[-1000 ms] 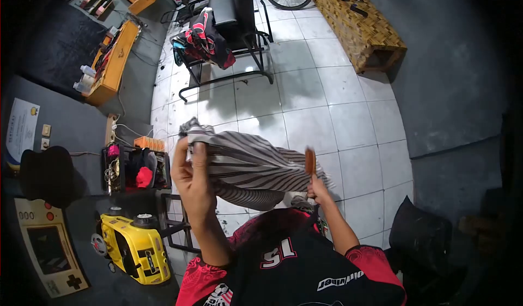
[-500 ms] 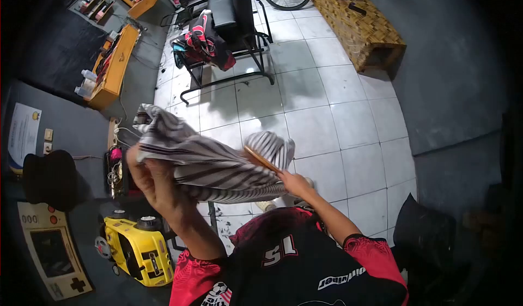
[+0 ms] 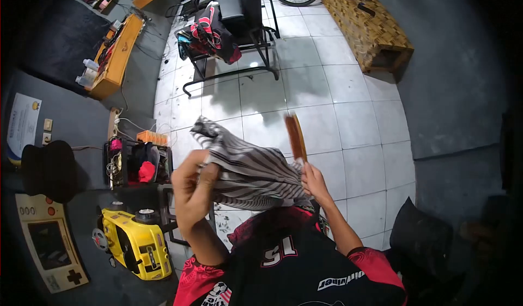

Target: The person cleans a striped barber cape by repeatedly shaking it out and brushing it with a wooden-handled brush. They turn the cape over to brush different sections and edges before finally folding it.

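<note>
A grey-and-white cloth with dark stripes (image 3: 253,167) hangs gathered between my two hands, above the tiled floor. My left hand (image 3: 195,191) pinches its left end between thumb and fingers, and a loose corner sticks up beyond them. On the other side, my right hand (image 3: 314,182) is closed around the handle of a wooden brush (image 3: 295,137). The brush points upward, its reddish-brown bristles facing left. The cloth's right end bunches right at my right fingers, and the brush head stands apart from the fabric.
Ahead is a black barber chair (image 3: 231,11) with clothes (image 3: 210,36) draped on its footrest. A patterned wooden bench (image 3: 370,25) lines the right wall. To the left are a filled rack (image 3: 136,161), a yellow toy car (image 3: 136,246) and a wooden shelf (image 3: 117,55).
My right hand has turned the brush from lying against the cloth to upright and away from it. My left hand has moved right, and the cloth is bunched closer together.
</note>
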Demonstrator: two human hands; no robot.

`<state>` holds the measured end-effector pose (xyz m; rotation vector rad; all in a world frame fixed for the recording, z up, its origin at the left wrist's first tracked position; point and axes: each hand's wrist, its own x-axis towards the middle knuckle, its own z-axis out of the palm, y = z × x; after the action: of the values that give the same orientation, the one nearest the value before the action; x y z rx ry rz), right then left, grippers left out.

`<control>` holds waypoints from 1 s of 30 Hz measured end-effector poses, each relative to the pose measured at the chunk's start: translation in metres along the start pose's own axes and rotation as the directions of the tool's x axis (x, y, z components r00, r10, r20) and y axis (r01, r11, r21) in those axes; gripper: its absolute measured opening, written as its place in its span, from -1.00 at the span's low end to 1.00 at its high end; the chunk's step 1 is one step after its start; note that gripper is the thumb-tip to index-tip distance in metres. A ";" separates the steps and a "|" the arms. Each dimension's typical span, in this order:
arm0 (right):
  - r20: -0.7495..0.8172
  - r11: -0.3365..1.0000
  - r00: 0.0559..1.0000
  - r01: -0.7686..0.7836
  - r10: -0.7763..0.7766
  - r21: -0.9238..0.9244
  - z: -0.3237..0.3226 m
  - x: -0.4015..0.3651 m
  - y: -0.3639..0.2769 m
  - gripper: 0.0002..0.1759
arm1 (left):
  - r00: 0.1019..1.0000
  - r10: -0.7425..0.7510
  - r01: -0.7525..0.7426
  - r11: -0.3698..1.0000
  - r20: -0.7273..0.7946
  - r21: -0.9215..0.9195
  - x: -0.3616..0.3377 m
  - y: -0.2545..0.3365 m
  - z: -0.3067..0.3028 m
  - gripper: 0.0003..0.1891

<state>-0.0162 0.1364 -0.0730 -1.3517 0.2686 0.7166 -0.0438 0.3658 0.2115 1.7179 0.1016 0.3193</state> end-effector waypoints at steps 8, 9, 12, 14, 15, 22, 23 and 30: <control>0.461 0.873 0.749 0.468 -0.475 0.139 0.069 -0.044 -0.094 -0.57 | 0.908 0.397 -0.409 0.909 0.135 0.081 -0.002 -0.018 -0.017 -0.90; 0.418 0.879 0.791 0.476 -0.446 0.037 0.068 -0.031 -0.077 -0.53 | 0.900 0.436 -0.436 0.898 -0.003 0.055 -0.006 -0.019 -0.021 -0.90; 0.217 0.749 0.946 0.325 -0.242 -0.578 0.023 0.021 0.007 -0.57 | 0.823 0.466 -0.418 0.884 -0.325 0.208 -0.029 -0.052 -0.074 -0.82; -0.042 0.448 0.998 -0.019 -0.040 -0.894 -0.026 0.049 0.091 -0.49 | 0.733 0.578 -0.399 0.792 -0.359 0.462 -0.041 -0.061 -0.106 -0.71; -0.228 0.334 0.971 -0.241 0.079 -0.911 -0.048 0.051 0.119 -0.51 | 0.668 0.679 -0.403 0.674 -0.303 0.619 -0.041 -0.055 -0.109 -0.67; -0.402 0.440 0.899 -0.435 0.173 -0.786 -0.091 0.033 0.164 -0.56 | 0.927 0.165 -0.130 0.984 -0.335 0.125 -0.027 -0.005 -0.038 -0.90; -0.303 0.502 0.945 -0.325 0.127 -0.802 -0.088 0.045 0.162 -0.58 | 0.977 0.106 -0.087 0.991 -0.187 0.105 -0.026 -0.007 -0.035 -0.92; 0.349 0.926 0.874 0.245 -0.339 0.287 0.054 -0.062 -0.090 -0.57 | 0.961 0.030 -0.092 0.972 0.276 0.215 -0.011 -0.016 -0.008 -0.88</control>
<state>-0.0211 0.1635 0.0456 -0.9668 -0.1720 0.6576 -0.0548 0.3739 0.1953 1.9777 -0.1214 0.1180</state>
